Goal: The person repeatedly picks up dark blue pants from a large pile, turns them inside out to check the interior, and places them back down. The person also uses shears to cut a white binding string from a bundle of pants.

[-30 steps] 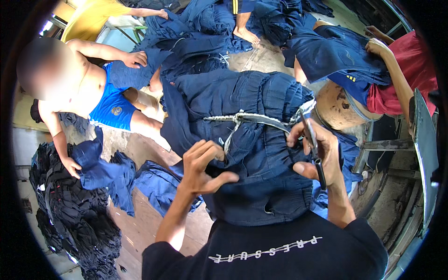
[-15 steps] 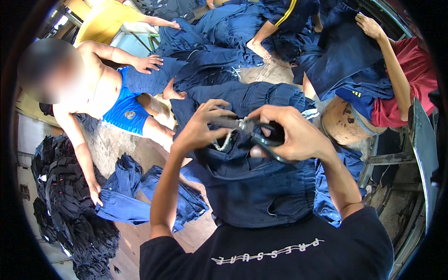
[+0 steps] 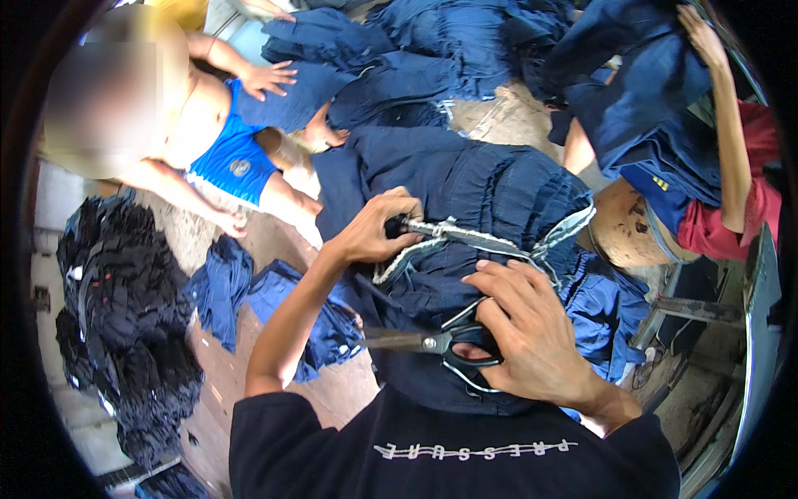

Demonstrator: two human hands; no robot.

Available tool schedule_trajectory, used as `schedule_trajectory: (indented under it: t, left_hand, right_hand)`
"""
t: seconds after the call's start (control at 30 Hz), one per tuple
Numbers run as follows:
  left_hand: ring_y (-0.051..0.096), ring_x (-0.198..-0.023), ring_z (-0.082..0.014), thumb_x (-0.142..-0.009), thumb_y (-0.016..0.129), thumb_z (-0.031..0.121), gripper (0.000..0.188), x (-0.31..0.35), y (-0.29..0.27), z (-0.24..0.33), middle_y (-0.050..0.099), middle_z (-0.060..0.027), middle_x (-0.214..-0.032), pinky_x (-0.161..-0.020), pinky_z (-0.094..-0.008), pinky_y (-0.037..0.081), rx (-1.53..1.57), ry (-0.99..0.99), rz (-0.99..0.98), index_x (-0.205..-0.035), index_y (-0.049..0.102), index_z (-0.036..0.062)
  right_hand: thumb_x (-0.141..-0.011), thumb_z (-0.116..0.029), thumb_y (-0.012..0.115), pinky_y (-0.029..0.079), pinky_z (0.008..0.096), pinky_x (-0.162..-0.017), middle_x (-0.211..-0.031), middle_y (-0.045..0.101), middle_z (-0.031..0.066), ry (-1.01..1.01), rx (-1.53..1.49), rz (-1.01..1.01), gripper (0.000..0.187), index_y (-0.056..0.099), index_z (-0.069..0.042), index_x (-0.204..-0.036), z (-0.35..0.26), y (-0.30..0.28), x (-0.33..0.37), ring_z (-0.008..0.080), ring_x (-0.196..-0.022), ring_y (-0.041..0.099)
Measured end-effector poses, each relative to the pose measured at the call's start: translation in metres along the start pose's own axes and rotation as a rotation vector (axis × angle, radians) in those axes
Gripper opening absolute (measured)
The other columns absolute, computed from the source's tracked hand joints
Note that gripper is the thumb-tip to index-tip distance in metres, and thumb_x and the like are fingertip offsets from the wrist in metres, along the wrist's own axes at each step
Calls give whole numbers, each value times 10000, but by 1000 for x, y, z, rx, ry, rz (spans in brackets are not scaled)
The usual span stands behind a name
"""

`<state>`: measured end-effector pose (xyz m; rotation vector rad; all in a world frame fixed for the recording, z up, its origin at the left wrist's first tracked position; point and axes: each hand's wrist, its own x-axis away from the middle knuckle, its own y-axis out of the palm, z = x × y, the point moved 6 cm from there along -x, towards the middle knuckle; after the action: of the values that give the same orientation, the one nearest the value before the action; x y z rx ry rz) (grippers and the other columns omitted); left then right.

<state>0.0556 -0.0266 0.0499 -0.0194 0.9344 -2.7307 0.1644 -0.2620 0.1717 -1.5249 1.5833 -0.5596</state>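
Across my lap lies a dark blue garment [image 3: 440,183] with a gathered, elastic-looking edge. My left hand [image 3: 384,226] is closed, pinching one end of a white-edged seam [image 3: 478,239] that runs rightward over the cloth. In my right hand [image 3: 532,333] is a pair of scissors [image 3: 453,339] with black handles, a thumb or finger passing through one loop. The blades point left over the garment, below the seam, and look nearly closed. White cord or trim hangs around the scissor handles; where it is fastened is hidden.
At left a person in blue shorts [image 3: 229,158] sits near a heap of black cloth [image 3: 129,324]. Blue garments [image 3: 312,333] lie on the floor. At right another person in red [image 3: 731,233] handles blue cloth [image 3: 648,91] beside a round drum-like seat [image 3: 628,229]. More blue cloth [image 3: 449,41] is piled ahead.
The scissors have come down toward me, away from my left hand, and now point left. The white-edged seam is drawn out to view. The person at left has let go of the blue cloth.
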Motion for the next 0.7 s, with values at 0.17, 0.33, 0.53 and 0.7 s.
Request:
schedule_trajectory:
  t: [0.17, 0.33, 0.53, 0.7]
  left_hand:
    - [316, -672, -23, -872, 727, -53, 417, 24, 15, -5, 328, 109, -711, -577, -279, 248, 557, -275, 187, -718, 379, 117]
    - [335, -683, -5, -900, 706, -99, 447, 43, 6, 60, 379, 106, -694, -587, -245, 254, 472, -306, 451, -694, 372, 115]
    - [395, -731, 13, -948, 651, -96, 272, 16, -9, 124, 467, 85, -813, -600, -225, 295, 510, -273, 538, -807, 485, 66]
    - [349, -766, -35, -837, 710, -129, 306, -11, 29, 112, 367, 67, -828, -676, -228, 334, 464, -238, 512, -945, 511, 77]
  right_hand:
    - [-775, -305, 889, 494, 538, -1075, -1240, 718, 155, -134, -30, 159, 371, 662, -25, -862, 17, 11, 6, 341, -1273, 681]
    - [-692, -267, 880, 546, 520, -981, -1197, 734, 164, -309, -108, 256, 376, 649, -19, -854, 41, -2, 16, 371, -1176, 718]
    - [-615, -97, 883, 558, 483, -930, -1217, 717, 221, -282, -192, 333, 435, 538, -31, -870, 94, -56, 12, 409, -1127, 718]
    - [-662, 3, 924, 535, 389, -980, -1300, 710, 204, 103, -255, 265, 524, 448, -34, -876, 145, -66, 13, 347, -1166, 706]
